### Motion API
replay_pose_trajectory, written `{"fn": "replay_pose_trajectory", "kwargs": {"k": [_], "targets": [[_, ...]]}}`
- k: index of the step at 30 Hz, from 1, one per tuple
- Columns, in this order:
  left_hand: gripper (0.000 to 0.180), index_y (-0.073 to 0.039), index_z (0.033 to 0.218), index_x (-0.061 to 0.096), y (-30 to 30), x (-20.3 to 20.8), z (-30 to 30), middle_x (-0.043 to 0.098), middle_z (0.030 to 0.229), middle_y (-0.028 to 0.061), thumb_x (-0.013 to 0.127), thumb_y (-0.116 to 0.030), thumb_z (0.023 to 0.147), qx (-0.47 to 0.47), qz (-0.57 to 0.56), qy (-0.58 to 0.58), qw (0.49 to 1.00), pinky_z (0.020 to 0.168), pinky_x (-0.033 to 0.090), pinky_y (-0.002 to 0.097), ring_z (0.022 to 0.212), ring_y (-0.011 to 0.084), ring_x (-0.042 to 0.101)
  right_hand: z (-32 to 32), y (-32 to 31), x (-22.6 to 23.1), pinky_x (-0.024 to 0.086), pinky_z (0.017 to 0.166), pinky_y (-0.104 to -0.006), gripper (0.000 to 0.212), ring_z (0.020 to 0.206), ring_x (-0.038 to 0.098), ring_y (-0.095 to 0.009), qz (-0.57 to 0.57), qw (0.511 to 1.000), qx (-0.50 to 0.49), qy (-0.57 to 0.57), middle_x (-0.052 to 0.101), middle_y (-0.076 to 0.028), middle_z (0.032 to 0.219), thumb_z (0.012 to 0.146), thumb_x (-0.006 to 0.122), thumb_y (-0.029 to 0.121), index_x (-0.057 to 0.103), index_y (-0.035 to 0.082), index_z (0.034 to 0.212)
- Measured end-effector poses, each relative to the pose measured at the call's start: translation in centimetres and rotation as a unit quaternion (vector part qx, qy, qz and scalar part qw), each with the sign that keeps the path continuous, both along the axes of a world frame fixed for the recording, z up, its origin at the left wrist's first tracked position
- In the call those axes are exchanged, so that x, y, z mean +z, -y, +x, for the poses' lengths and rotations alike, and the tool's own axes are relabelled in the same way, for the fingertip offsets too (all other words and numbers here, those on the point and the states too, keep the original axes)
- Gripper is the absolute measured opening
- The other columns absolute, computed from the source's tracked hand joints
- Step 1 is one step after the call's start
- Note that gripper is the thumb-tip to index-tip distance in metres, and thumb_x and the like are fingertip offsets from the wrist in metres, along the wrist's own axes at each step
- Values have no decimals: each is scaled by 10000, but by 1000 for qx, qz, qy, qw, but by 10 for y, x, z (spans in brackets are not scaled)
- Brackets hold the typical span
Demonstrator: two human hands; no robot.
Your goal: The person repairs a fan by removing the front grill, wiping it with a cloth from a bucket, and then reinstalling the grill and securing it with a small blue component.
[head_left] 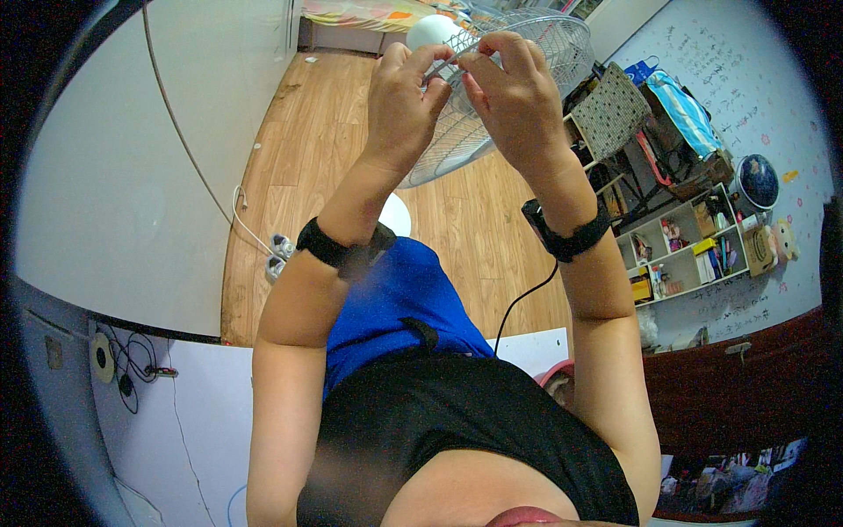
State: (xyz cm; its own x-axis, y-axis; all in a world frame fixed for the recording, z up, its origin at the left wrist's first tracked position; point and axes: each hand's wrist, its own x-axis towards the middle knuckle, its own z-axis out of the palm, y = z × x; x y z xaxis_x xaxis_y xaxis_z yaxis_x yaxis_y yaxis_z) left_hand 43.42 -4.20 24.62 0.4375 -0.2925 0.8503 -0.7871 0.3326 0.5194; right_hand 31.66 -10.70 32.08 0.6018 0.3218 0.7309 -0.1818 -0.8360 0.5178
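Observation:
A standing fan with a round wire guard (559, 54) is in front of me at the top of the view. Both my arms are stretched out to it. My left hand (399, 110) is closed, its thumb and fingers pinching the guard's rim. Close beside it on the right, my right hand (516, 101) is also closed at the rim, fingers bent. A narrow grey stretch of the rim shows between the two hands. The exact contact under the fingertips is partly hidden. Below the guard, the fan's white round base (395, 213) shows behind my left forearm.
A white panel (132, 167) rises on the left above the wood floor (299, 158). On the right are a folding chair (606, 114), a white shelf (680, 255) of small items and a lidded bin (757, 182). A black cable (518, 303) hangs from my right wrist strap.

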Motion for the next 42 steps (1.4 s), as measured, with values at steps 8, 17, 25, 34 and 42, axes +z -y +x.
{"fn": "replay_pose_trajectory", "kwargs": {"k": [8,17,25,34,42], "targets": [[233,-109,962,617,-1,0,1,466,782,107,547,-154,745,-15,8,-33,999,674,394,377,747,266,475,7,-8,-2,499,670,-303,139,825,543,-221,-29,998,-47,-24,491,-72,874,667,591,86,570,54,801],[214,-125,912,638,2,13,-10,484,745,99,583,-170,709,-9,12,-55,998,627,408,375,689,259,500,6,-1,1,499,661,-324,108,821,546,-251,13,999,-38,7,487,-93,859,676,584,66,549,37,774],[201,-128,898,643,3,15,-12,494,748,99,603,-144,702,3,8,-59,998,632,413,386,702,266,506,4,1,2,495,646,-318,125,797,537,-239,-9,1000,-9,2,473,-86,848,674,584,64,539,38,788],[216,-129,873,655,5,16,-11,496,857,106,624,-82,665,54,-40,-13,998,727,400,383,827,289,484,1,8,-3,488,638,-291,168,778,526,-209,-56,998,12,12,472,-71,841,661,603,63,564,42,822],[255,-61,887,625,3,23,-9,497,942,119,639,-78,633,38,19,19,999,852,375,381,944,303,467,-6,1,2,482,689,-299,180,816,533,-224,2,999,-13,-33,487,-81,878,692,634,20,583,27,865]]}}
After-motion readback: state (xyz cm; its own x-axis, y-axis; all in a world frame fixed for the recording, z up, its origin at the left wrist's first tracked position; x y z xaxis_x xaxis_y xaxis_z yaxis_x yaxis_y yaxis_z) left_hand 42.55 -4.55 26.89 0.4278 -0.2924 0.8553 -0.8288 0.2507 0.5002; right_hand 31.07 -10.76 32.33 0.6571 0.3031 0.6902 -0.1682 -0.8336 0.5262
